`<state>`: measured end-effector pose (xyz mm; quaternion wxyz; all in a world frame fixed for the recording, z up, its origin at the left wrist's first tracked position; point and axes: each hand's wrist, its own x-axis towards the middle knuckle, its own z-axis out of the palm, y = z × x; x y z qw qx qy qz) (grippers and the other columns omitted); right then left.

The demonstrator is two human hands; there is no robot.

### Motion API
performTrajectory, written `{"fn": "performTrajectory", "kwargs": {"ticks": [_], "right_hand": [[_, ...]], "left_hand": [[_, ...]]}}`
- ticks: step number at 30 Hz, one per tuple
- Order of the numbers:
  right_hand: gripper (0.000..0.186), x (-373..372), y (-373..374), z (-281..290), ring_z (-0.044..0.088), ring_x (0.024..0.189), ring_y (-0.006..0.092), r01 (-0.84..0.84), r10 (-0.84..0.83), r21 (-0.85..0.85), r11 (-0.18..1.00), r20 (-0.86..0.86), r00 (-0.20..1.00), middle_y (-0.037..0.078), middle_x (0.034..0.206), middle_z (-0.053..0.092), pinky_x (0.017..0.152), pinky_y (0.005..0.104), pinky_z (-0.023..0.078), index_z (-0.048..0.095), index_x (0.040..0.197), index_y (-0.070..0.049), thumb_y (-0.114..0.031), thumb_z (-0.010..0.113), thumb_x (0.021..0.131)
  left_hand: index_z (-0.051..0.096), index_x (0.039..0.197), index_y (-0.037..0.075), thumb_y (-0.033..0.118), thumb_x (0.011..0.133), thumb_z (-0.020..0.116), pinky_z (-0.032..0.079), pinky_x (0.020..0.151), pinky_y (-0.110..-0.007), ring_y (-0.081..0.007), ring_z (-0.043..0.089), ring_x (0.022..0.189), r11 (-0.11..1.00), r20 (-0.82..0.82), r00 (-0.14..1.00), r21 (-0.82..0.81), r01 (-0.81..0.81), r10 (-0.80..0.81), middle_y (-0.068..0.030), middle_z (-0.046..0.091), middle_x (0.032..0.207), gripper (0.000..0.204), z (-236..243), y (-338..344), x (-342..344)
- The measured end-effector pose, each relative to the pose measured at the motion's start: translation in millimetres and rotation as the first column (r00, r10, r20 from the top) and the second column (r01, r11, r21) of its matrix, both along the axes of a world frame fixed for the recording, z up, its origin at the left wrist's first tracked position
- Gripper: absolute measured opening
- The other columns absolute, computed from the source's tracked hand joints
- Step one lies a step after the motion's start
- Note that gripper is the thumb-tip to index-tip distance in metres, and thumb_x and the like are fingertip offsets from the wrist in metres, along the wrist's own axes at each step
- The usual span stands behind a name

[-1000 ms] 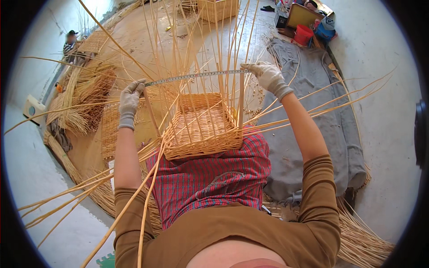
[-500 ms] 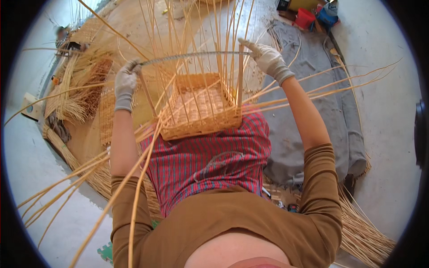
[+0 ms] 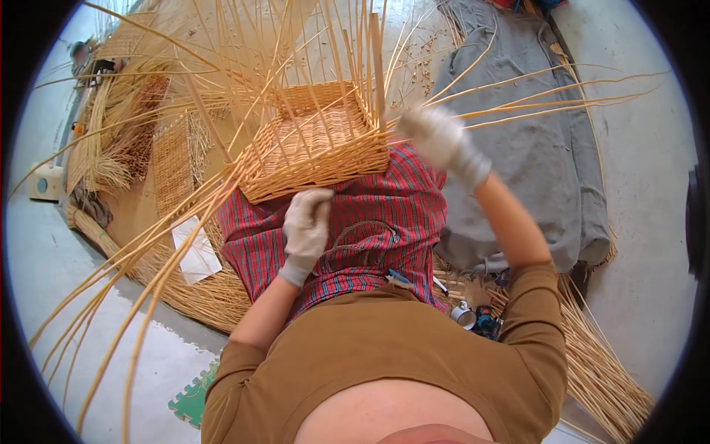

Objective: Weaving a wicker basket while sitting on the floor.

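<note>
A rectangular woven wicker basket (image 3: 318, 166) rests on the red checked cloth (image 3: 259, 229) over my lap, its tall stakes standing up and long rods fanning out sideways. My left hand (image 3: 306, 228), in a pale glove, hovers just in front of the basket's near wall. Its fingers are bent and apart, with nothing visible in them. Beside the basket's near right corner is my gloved right hand (image 3: 438, 140), smeared by motion, so its fingers cannot be read. A looped grey cord (image 3: 362, 231) lies on the cloth. Two thicker sticks rise at the basket's near corners, the right stick (image 3: 378, 70) nearly upright.
Grey fabric (image 3: 518, 170) covers something to the right. Bundles of cane (image 3: 603, 370) lie at lower right, near a white cup (image 3: 464, 316). Woven panels (image 3: 174, 163) and loose strands (image 3: 118, 126) are at left. Long rods (image 3: 148, 259) reach across my left side.
Both hands have come down from the stick tops; the grey strip stretched between them is no longer there. My left hand moved right and toward me. The basket shifted slightly up and left in view.
</note>
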<state>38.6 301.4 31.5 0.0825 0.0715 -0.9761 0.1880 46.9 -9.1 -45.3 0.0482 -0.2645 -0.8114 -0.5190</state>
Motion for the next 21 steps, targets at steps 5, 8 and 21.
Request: {"fn": "performTrajectory", "kwargs": {"ticks": [5, 8, 21], "right_hand": [[0.033, -55.5, 156.6, -47.8, 0.067, 0.099, 0.0295, 0.173, -0.243, 0.333, 0.927, 0.179, 0.953, 0.012, 0.106, 0.071, 0.086, 0.0391, 0.053, 0.064, 0.125, -0.024, -0.028, 0.059, 0.093], [0.034, -44.4, 157.8, -86.5, 0.065, 0.106, 0.0289, 0.113, -0.126, 0.065, 0.992, 0.26, 0.957, 0.011, 0.112, 0.07, 0.091, 0.0397, 0.052, 0.065, 0.127, -0.028, -0.041, 0.056, 0.096], [0.025, 37.8, 59.3, 34.4, 0.063, 0.073, 0.018, -0.137, 0.271, 0.673, 0.727, -0.097, 0.958, 0.003, 0.069, 0.064, 0.068, 0.037, 0.047, 0.065, 0.069, -0.014, -0.036, 0.067, 0.082]], "left_hand": [[0.044, 0.144, 0.013, 0.016, 0.085, 0.072, 0.037, 0.109, -0.047, -0.0321, 0.058, 0.115, 0.932, -0.41, 0.897, -0.362, 0.003, -0.163, -0.0103, 0.065, 0.114, 0.066, 19.8, 115.5, -57.8], [0.025, 0.155, 0.014, 0.024, 0.082, 0.075, 0.038, 0.105, -0.045, -0.0333, 0.058, 0.114, 0.9, -0.307, 0.932, -0.434, 0.043, -0.192, -0.0119, 0.064, 0.116, 0.09, -16.1, 131.8, -73.3], [0.038, 0.149, 0.009, 0.036, 0.079, 0.077, 0.047, 0.093, -0.04, -0.0305, 0.063, 0.104, 0.86, -0.295, 0.935, -0.509, 0.022, -0.198, -0.015, 0.066, 0.113, 0.084, -4.5, 131.4, -72.4]]}}
